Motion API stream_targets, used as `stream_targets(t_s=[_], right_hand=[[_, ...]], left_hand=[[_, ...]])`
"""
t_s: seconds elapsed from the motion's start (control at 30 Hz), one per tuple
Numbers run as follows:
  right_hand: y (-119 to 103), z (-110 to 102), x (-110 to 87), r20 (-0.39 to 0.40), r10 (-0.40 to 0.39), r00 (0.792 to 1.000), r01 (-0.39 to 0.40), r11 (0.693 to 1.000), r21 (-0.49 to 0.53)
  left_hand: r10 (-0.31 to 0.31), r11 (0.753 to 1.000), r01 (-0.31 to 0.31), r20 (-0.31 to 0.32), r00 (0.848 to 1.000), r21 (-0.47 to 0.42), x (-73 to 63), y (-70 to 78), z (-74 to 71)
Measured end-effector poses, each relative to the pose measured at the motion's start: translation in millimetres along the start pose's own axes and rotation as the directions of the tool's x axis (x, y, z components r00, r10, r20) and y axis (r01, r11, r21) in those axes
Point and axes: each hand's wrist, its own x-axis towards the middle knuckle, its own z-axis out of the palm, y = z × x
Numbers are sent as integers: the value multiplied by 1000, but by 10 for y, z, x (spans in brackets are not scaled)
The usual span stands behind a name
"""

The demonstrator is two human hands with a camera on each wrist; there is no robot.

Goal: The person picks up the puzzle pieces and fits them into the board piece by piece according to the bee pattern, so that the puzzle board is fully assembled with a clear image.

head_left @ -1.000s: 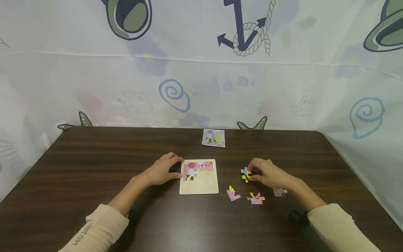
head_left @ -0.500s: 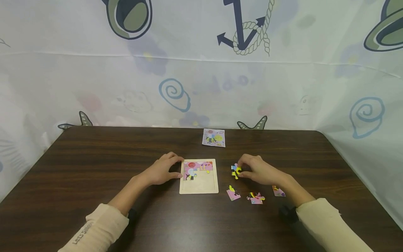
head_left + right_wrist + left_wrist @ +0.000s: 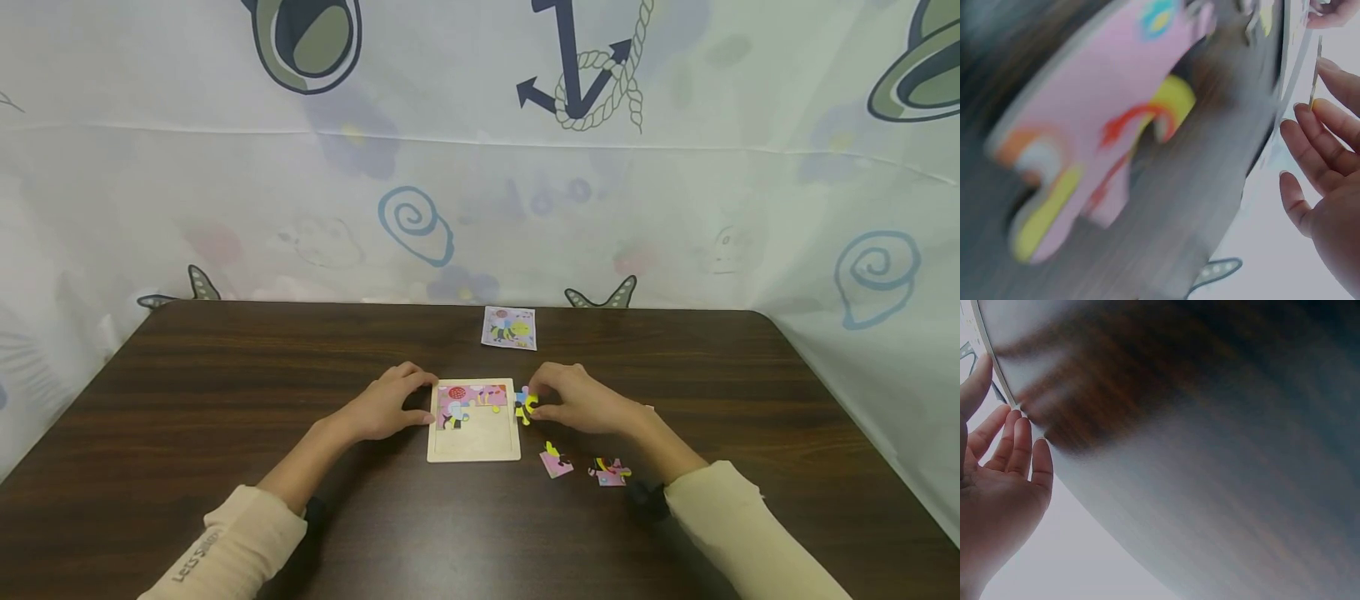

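Note:
A square wooden puzzle tray (image 3: 480,446) lies on the table, its upper part and left side filled with pink, bee-patterned pieces. My left hand (image 3: 392,404) rests at the tray's left side, thumb and fingertips touching its edge. Between thumb and fingers my right hand (image 3: 581,400) pinches a yellow, black and blue puzzle piece (image 3: 525,406) at the tray's right edge. In the right wrist view that piece (image 3: 1315,78) appears edge-on. Two loose pieces, a pink and yellow one (image 3: 556,461) and a pink one (image 3: 611,472), lie right of the tray.
Behind the tray lies a small bee picture card (image 3: 509,328). A blurred pink puzzle piece (image 3: 1097,125) looms close in the right wrist view. The dark wooden table (image 3: 262,367) ends at a patterned white cloth (image 3: 480,192) behind.
My right hand has moved left with its piece, up to the tray's right edge. The right forearm now covers the farthest-right loose piece. My left hand has stayed put.

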Motion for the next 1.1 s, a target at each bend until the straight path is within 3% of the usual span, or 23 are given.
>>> stream_targets(t_s=[0.53, 0.93, 1.1], right_hand=[[-307, 119, 281, 81, -35, 996, 36, 999, -17], [-389, 186, 397, 89, -34, 995, 39, 998, -56], [-400, 211, 427, 89, -30, 996, 36, 997, -64]], left_hand=[[-9, 1000, 9, 4, 1000, 0, -2, 18, -20], [-7, 1000, 7, 10, 1000, -11, -1, 9, -31], [23, 1000, -23, -6, 1000, -13, -8, 14, -38]])
